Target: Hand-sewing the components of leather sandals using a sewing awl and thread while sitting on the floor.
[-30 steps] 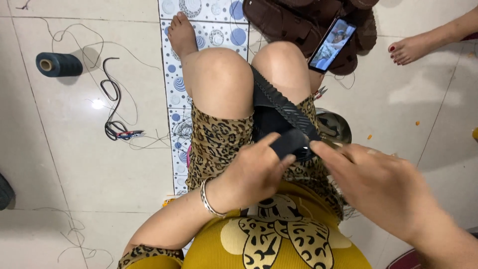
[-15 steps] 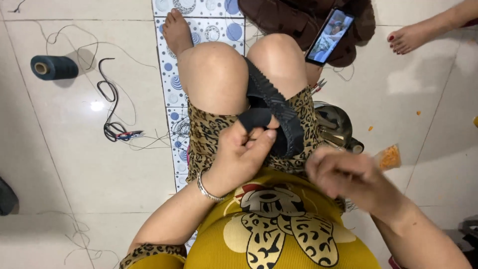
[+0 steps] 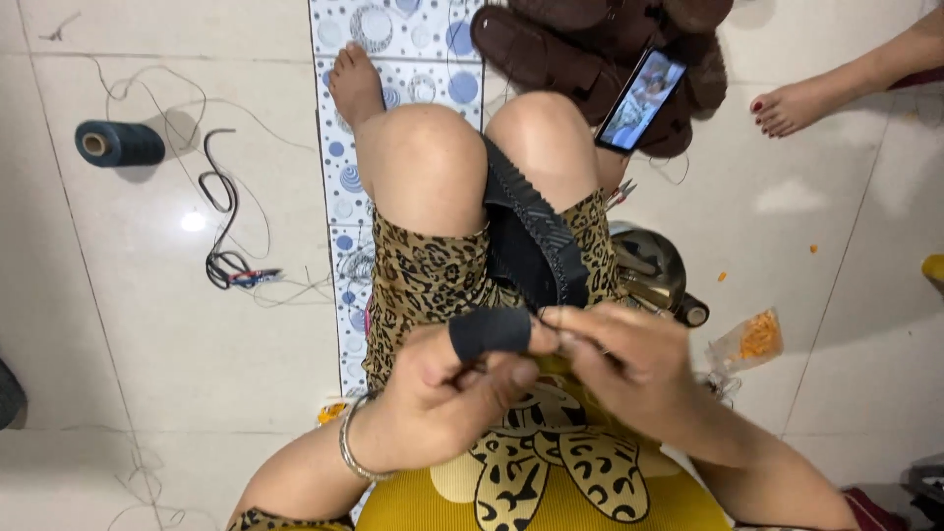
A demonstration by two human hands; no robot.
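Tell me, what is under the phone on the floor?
The phone lies on brown sandals, which rest on the pale floor. The part of the sandals under the phone is covered, so anything between them cannot be seen.

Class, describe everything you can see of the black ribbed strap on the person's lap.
The black strap is a long, flat band with fine ridges across it, seemingly rubber or woven. It runs down between the bare knees over the leopard-print shorts. Its near end wraps the left hand's finger, while the right hand pinches it close by.
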